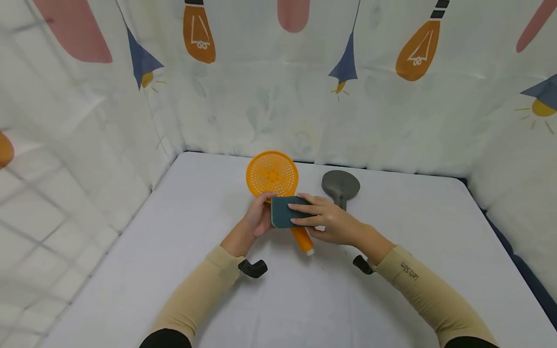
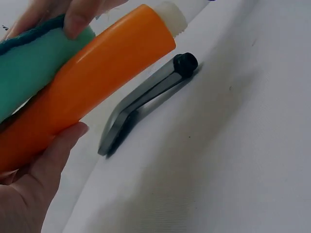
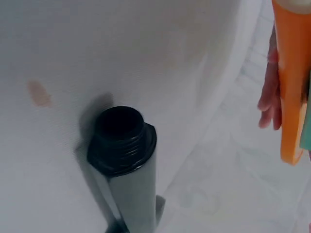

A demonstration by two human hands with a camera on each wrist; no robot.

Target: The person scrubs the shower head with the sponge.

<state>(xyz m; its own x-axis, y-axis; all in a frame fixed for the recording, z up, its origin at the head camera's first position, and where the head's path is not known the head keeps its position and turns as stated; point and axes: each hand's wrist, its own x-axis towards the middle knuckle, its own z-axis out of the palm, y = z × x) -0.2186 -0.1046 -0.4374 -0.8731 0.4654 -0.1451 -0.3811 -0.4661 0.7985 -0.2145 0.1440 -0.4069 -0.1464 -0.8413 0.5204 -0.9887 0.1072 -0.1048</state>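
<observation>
An orange shower head [image 1: 272, 174] with a round perforated face is held just above the white table. My left hand [image 1: 262, 209] grips it where the neck meets the handle [image 2: 97, 92]. My right hand [image 1: 306, 216] pinches a teal sponge [image 1: 283, 212] against the top of that handle, fingers over it and thumb below. The handle's white threaded end [image 1: 309, 252] points toward me. In the left wrist view the sponge [image 2: 29, 73] lies along the orange handle. A grey shower head [image 1: 340, 184] rests on the table just right of my hands, its black threaded end [image 3: 121, 141] close to the right wrist camera.
The table [image 1: 183, 270] is covered in white cloth. Curtains printed with light bulbs [image 1: 278, 96] close it in at the back and on both sides. A dark table edge [image 1: 522, 270] shows on the right.
</observation>
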